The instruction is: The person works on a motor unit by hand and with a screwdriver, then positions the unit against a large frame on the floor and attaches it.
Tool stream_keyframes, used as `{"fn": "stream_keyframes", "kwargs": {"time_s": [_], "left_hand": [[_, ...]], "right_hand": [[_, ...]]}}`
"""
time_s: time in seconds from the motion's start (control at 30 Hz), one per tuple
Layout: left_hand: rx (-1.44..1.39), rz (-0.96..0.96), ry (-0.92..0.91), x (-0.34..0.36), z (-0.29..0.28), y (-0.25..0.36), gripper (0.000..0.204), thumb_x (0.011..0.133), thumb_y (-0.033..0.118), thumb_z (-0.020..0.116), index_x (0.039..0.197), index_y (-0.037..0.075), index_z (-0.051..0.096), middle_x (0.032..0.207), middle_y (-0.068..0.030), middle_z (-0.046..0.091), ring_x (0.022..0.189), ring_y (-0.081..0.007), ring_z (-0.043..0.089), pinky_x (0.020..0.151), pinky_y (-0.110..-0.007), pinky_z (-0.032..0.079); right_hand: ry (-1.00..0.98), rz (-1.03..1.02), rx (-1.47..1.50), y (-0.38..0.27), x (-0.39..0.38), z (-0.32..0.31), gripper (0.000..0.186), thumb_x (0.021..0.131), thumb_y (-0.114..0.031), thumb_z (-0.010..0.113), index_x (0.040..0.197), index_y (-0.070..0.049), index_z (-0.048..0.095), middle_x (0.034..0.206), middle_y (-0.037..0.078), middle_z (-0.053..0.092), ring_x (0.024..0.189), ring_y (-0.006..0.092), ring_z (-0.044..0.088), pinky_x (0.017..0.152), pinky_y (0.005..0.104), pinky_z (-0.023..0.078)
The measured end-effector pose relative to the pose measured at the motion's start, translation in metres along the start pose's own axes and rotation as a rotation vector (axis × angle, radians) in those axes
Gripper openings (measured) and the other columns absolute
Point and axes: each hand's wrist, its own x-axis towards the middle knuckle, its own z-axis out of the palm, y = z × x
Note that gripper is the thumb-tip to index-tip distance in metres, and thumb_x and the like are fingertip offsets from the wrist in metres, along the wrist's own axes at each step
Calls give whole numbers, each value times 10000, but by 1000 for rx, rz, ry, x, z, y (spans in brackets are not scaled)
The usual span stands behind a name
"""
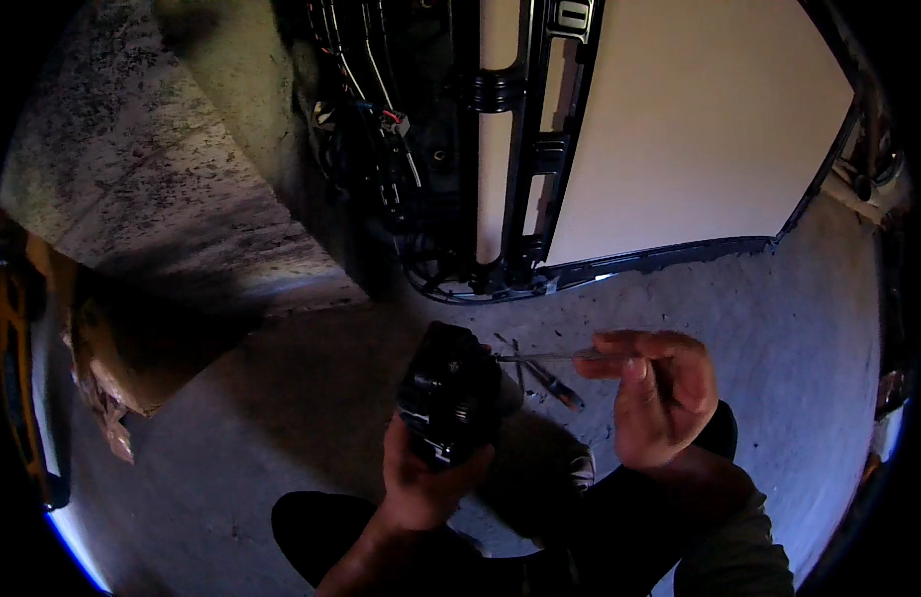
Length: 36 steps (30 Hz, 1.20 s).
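My left hand is wrapped round the lower end of a bulky black plastic part, holding it up above the floor. Its exact kind is too dark to make out. From the other side, my right hand pinches a thin screwdriver between thumb and fingers. The shaft lies nearly level, and its dark tip is at the right side of the black part; whether it touches is unclear. Below the shaft, another screwdriver with a dark and orange handle rests on the floor beside a thin dark tool.
Ahead stands a large panel with a black frame and loose wiring on its left. A speckled slab lies at the left, above a cardboard box. Concrete floor surrounds my bent legs.
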Motion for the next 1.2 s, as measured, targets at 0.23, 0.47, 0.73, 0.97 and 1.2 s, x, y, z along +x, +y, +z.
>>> {"fn": "stream_keyframes", "kwargs": {"time_s": [0.23,0.47,0.73,0.97,1.2], "left_hand": [[61,-22,49,-1,-8,-4,619,794,-88,747,1347,63,514,1178,-78,651,1050,-174,663,861,-326,568],[-36,-60,11,6,-19,-17,654,803,-80,747,1389,58,490,1241,-97,636,1129,-198,646,961,-361,542],[9,-52,-79,13,-16,-25,665,811,-65,750,1403,49,471,1291,-96,612,1181,-214,623,1004,-385,520],[-157,-218,57,8,-19,-24,635,801,-56,718,1385,68,502,1271,-113,624,1165,-259,632,996,-415,530],[-486,-66,229,34,-50,-3,604,757,-7,618,1353,36,533,1193,-124,646,1115,-298,642,939,-479,545]], "right_hand": [[-312,-243,-335,2,6,-6,279,945,54,605,1224,43,593,1187,255,700,934,333,760,728,403,647],[-355,-329,-416,28,4,0,348,892,59,649,1236,48,596,1098,216,721,820,273,758,651,330,618],[-156,119,79,28,-10,32,266,898,69,643,1163,43,633,993,180,713,804,200,732,661,277,581],[-346,202,52,27,0,37,248,917,63,613,1163,40,634,931,146,684,752,173,680,663,283,569],[-229,842,-232,109,10,7,144,953,-87,641,1060,-10,697,887,106,693,774,178,685,676,324,559]]}}
